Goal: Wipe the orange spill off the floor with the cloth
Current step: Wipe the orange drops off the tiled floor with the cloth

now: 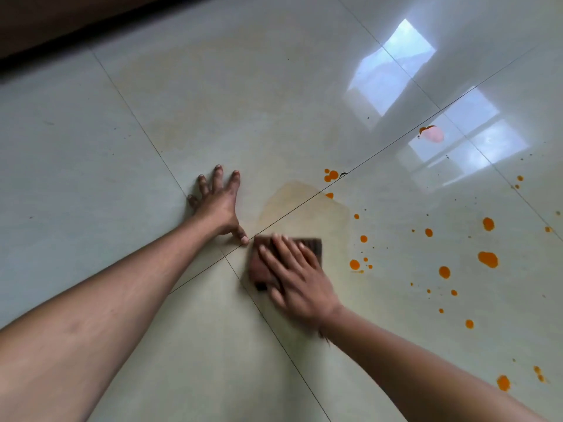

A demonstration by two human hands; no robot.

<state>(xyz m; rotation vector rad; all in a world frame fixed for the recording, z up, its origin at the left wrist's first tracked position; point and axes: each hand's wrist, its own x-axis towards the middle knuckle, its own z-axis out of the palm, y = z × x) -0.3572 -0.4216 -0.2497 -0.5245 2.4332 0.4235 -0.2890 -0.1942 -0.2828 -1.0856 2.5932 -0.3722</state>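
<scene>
Orange spill (487, 258) drops dot the floor (91, 147) right of the dark cloth (313, 246), so most wiping looks left; a pale smear (304, 202) beyond it seems partly wiped. The right hand (295, 278) presses the cloth flat, fingers straight; the left hand (217, 202) rests spread on the floor.

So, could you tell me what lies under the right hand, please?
A dark brown cloth, pressed onto the floor by the right hand. Whatever lies beneath the cloth is hidden.
</scene>
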